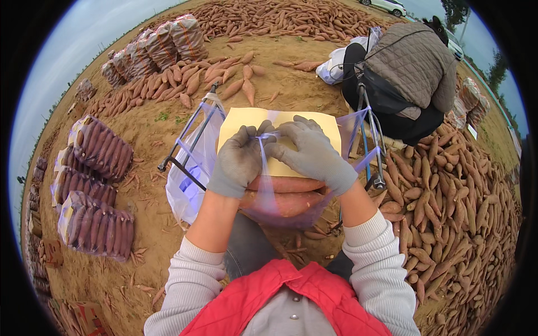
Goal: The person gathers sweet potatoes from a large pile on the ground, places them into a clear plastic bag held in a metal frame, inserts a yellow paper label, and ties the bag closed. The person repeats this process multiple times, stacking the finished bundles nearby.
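Observation:
Both hands wear grey coated gloves and meet over a purple plastic bag (265, 197) of sweet potatoes (290, 203). Between the fingers of my left hand (241, 157) is a gathered, twisted strip of the bag's purple film. My right hand (313, 149) is at the same gathered film, its thumb and fingers close to the knot-like bunch. Under the hands a yellow sheet of card or paper (332, 130) lies over the sweet potatoes. A metal frame (181, 168) stands around the bag, with purple film stretched to its posts. The fingertips partly hide the film.
Filled purple bags (98, 227) stand on the soil at left. Tall filled sacks (187, 38) and loose sweet potatoes (193, 82) lie beyond. A large heap of sweet potatoes (458, 210) is at right. A person in a quilted jacket (412, 63) crouches nearby beside a white bag (332, 69).

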### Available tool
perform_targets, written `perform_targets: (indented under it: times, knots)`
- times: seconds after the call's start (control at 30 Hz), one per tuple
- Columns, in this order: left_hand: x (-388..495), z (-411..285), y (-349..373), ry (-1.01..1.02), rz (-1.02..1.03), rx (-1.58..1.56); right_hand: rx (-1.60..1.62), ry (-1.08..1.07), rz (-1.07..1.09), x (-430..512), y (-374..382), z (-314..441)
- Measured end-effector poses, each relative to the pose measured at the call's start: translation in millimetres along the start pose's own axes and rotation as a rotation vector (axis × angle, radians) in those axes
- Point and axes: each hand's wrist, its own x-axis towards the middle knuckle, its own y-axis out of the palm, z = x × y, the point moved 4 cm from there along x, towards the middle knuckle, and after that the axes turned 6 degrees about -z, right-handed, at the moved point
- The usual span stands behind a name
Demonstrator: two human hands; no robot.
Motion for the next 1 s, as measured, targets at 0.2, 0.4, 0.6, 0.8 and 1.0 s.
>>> perform_targets:
  times: [0.2,0.4,0.6,0.8,1.0]
  knots:
    - [-5,1,8,-0.015,0.085,-0.051,-0.128,-0.043,0.204,22,9,7]
    - [-20,4,26,0.285,0.093,0.705,-0.072,-0.004,0.163,16,-1,4]
    - [-28,-1,40,0.46,0.009,1.181,0.037,0.066,0.235,19,1,1]
    - [-31,-7,45,0.806,0.102,1.624,0.005,0.159,0.318,22,-6,-8]
    - [-15,-14,27,0.109,0.034,0.643,0.59,0.414,0.158,20,10,-10]
